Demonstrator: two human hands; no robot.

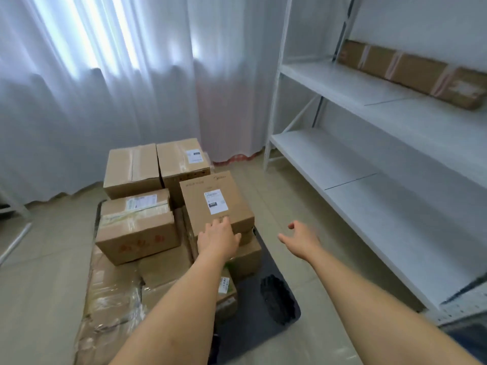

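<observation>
**Reaching with one hand risks tipping the top box**

Your left hand (218,237) lies on the near top edge of the labelled box (196,206) at the centre of the frame, fingers fairly straight and curled round nothing; your right hand (300,239) hangs relaxed and empty to the right of the box, apart from it.

The box sits high on the stack, resting on a lower box (247,256). If you pull before the right hand has its side, it will likely pivot and slide toward the dark platform (287,291) at lower centre. The cardboard looks smooth, so a palm-only contact may slip. A taped box (134,225) sits close on the left; dragging sideways could snag it. A black object (275,299) lies on the platform near your feet; mind it when you turn toward the shelf (342,164) on the right.
</observation>
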